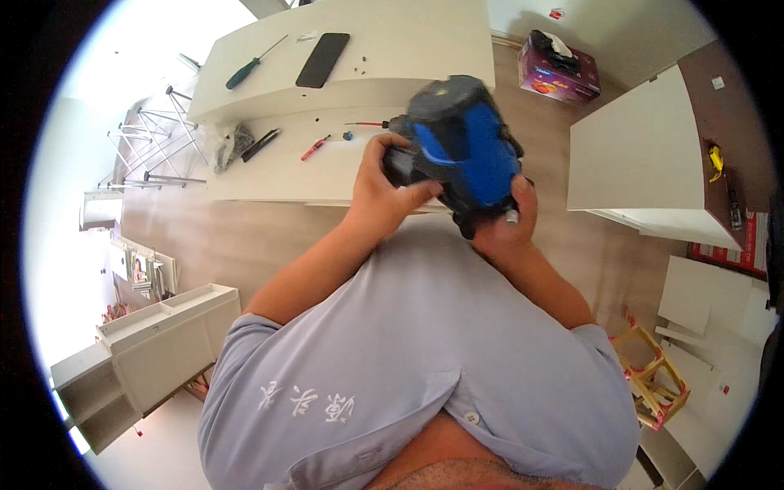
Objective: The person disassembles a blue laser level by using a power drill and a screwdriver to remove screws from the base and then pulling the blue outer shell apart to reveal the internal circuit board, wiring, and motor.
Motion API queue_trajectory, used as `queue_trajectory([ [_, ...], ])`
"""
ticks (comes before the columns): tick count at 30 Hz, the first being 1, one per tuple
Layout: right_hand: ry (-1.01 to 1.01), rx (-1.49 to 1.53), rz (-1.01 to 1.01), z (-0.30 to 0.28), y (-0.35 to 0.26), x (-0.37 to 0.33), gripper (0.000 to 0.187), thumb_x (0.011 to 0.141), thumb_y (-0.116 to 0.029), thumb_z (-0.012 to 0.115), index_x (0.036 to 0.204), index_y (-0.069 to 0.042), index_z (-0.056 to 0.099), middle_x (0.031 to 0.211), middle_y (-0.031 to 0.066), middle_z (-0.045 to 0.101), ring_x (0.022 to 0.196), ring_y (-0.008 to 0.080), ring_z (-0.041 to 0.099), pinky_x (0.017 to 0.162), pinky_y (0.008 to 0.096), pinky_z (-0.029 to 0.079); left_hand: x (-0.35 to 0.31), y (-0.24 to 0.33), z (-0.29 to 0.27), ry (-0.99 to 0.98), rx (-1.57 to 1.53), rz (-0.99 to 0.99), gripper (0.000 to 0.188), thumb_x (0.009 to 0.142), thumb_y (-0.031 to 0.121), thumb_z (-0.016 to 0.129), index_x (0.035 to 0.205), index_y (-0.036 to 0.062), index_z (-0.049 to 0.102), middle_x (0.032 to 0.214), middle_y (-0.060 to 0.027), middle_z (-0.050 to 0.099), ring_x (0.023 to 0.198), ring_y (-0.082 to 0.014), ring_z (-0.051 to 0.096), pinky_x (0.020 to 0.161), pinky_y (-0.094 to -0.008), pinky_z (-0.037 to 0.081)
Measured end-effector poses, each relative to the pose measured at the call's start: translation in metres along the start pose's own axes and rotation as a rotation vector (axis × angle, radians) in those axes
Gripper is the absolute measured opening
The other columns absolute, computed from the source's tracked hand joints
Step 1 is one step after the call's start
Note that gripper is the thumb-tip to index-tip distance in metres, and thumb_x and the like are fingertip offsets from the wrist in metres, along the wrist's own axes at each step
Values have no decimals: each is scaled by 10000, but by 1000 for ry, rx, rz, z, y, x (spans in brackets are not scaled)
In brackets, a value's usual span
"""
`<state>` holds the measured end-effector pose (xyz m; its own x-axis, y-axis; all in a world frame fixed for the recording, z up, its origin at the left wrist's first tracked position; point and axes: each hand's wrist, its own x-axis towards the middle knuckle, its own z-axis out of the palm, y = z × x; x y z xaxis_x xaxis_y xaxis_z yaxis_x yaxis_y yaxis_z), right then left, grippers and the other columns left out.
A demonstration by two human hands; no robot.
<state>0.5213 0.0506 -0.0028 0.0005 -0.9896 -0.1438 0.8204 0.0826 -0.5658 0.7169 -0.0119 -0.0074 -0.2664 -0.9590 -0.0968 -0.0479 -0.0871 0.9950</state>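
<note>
Held up in front of my chest is a blue-and-black laser level [469, 155], slightly blurred and tilted. My left hand [384, 184] wraps round its dark side part, thumb on the near face. At the lower right, my right hand [510, 220] grips its base next to a small silver foot; some of its fingers are hidden. Just left of the level, a thin red shaft with a dark tip [367, 124] lies on the white furniture panel [286, 184]. A small red tool [316, 148] and a small blue piece [348, 135] lie nearby.
A screwdriver [245, 73], a black phone [322, 61] and several tiny screws sit on the raised white surface [408, 41]. A plastic bag [229, 147] and black tool [260, 145] are further left. To the right stand a purple box [559, 77], a white cabinet [637, 147] and a yellow stool [653, 371].
</note>
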Motion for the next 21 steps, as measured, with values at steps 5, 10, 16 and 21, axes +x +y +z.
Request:
queue_trajectory([
  [5,105,-38,-75,-29,-5,-7,769,897,-537,646,1480,-62,484,1413,167,601,1273,365,604,1056,528,515,29,-81,-52,315,32,-205,760,801,240,881,1382,-30,474,1122,-115,620,1008,-217,655,898,-331,553],
  [10,263,-65,-60,-53,-8,-21,762,889,-507,673,1482,-75,466,1403,167,592,1250,368,617,1028,531,541,25,-166,-133,446,701,-237,882,722,261,912,1416,-67,478,1288,-266,608,1204,-365,616,1038,-427,504],
  [16,320,-188,-118,-42,-3,-25,748,909,-495,670,1463,-31,478,1384,176,614,1199,349,657,979,478,575,36,-221,-236,617,916,-114,944,697,266,918,1452,-66,459,1369,-288,588,1320,-418,533,1110,-475,449],
  [21,350,-238,-72,-34,15,-22,719,934,-487,652,1462,-32,476,1377,173,615,1204,340,650,1002,475,561,58,-220,-274,577,1027,-215,934,748,294,898,1485,-44,433,1451,-256,556,1367,-419,496,1188,-477,356],
])
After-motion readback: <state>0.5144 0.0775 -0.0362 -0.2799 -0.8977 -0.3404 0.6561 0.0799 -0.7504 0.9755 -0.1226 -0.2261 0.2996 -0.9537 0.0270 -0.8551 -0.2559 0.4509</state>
